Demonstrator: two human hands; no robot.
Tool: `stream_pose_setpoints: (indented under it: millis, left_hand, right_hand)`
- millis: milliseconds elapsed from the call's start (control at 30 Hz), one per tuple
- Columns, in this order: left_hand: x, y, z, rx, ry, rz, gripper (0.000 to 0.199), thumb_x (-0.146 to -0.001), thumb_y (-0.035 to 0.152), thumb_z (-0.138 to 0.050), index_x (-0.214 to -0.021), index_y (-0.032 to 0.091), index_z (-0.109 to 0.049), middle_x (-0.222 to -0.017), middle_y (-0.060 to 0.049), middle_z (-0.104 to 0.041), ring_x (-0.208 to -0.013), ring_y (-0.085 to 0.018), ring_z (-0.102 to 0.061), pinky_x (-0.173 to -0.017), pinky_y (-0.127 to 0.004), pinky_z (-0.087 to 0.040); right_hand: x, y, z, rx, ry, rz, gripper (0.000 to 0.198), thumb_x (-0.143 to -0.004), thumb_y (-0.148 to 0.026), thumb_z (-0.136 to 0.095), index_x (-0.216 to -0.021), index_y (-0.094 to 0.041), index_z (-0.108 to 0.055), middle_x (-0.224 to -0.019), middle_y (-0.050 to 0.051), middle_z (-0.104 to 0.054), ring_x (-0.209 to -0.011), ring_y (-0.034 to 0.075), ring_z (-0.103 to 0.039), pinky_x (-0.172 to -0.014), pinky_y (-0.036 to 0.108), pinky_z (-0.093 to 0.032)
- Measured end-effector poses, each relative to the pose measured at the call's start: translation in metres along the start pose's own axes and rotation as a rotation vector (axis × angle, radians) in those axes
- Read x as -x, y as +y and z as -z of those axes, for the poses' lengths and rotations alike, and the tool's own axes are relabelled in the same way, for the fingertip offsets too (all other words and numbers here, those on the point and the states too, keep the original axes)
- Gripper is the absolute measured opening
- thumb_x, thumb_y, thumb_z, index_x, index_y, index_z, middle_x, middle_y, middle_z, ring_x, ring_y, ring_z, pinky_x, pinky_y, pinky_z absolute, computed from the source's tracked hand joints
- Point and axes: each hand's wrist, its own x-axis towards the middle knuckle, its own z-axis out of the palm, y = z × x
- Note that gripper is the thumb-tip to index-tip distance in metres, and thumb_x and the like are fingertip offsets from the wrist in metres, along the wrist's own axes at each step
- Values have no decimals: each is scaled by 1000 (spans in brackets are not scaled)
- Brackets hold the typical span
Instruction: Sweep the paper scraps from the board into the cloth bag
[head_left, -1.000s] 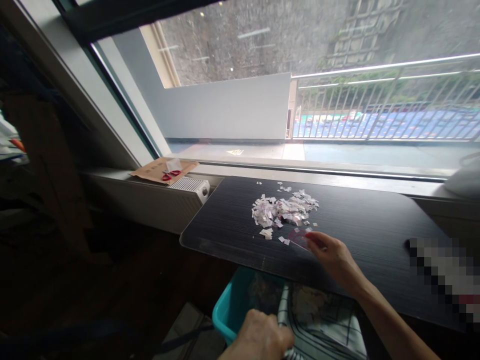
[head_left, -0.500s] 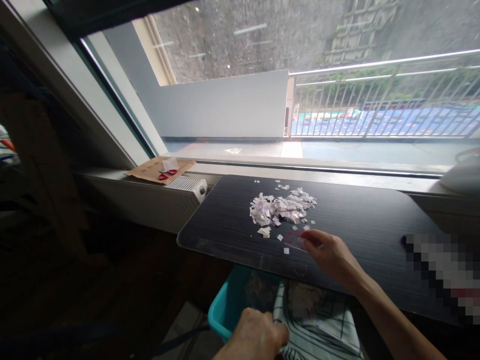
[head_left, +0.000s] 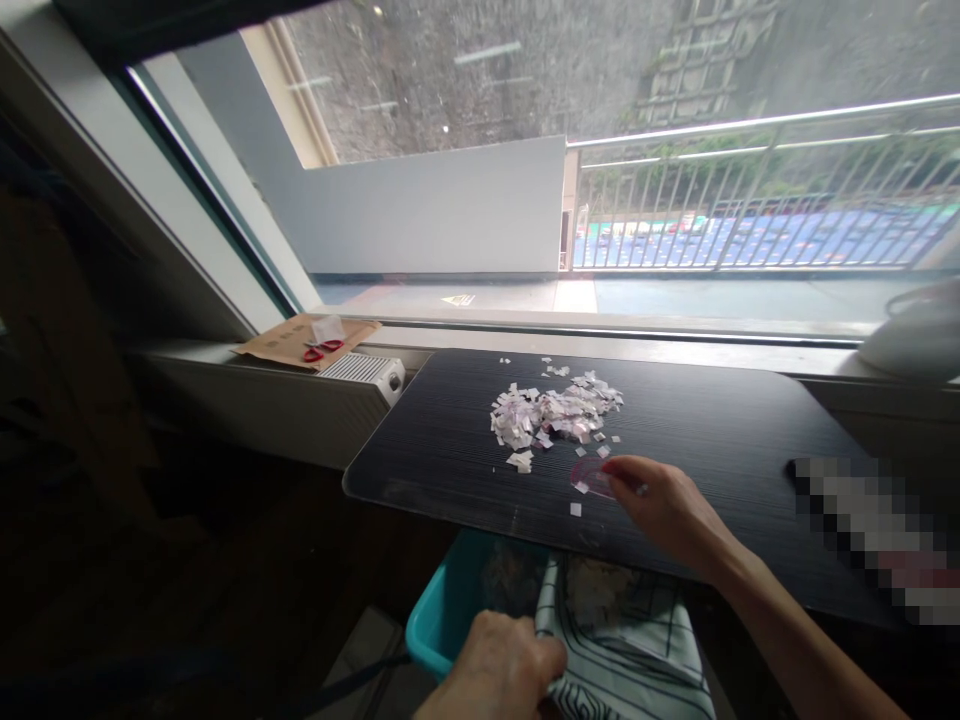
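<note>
My right hand [head_left: 660, 495] pinches a clear protractor with pink markings [head_left: 589, 472] low over the dark tabletop [head_left: 427, 440], just on the near side of a heap of small cut paper pieces [head_left: 574, 410]. One paper square shows at the protractor, and another paper square [head_left: 575, 509] lies close to the table's front edge. Below that edge, my left hand [head_left: 510, 650] is closed on the rim of a pale cloth bag with dark lines [head_left: 637, 660]. Paper scraps [head_left: 600, 590] are visible inside the bag's open mouth.
A turquoise bin [head_left: 431, 625] stands under the table edge, left of the bag. Red-handled scissors [head_left: 324, 350] lie on a brown envelope [head_left: 274, 343] on the sill, by a white radiator [head_left: 367, 370]. A pixelated object [head_left: 870, 530] lies at the table's right.
The view has shifted slightly. Near the protractor, two paper squares have slid right and nearer to the front edge. My left hand keeps its grip on the bag.
</note>
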Motion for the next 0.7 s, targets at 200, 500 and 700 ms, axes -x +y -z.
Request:
stream_pose_setpoints:
  millis: [200,500,700]
  left_hand:
    - [-2,-10,-18,43,116,-33,12,-79,29,-68,-86,19,-69,-85,-7,-71,-74,-29,-69,-62,-31,-51]
    - [-3,-13,-22,78,154,-32,8,-76,27,-68,-81,21,-66,-83,-4,-70,-73,-27,-68,-60,-29,-46]
    - [-3,-15,-24,83,164,-38,9,-75,26,-68,-81,21,-65,-84,-3,-70,-72,-26,-68,-58,-28,-44]
  right_hand:
    - [3,10,4,12,35,-64,26,-83,-29,-50,-94,-24,-73,-83,2,-75,-77,21,-68,-69,27,-45]
    - [4,18,3,-10,58,-85,27,-83,-33,-49,-95,-22,-71,-83,3,-75,-76,21,-67,-68,28,-45]
    - [10,13,7,-24,-77,-32,26,-82,-30,-48,-90,-22,-71,-75,1,-72,-67,17,-63,-62,27,-42]
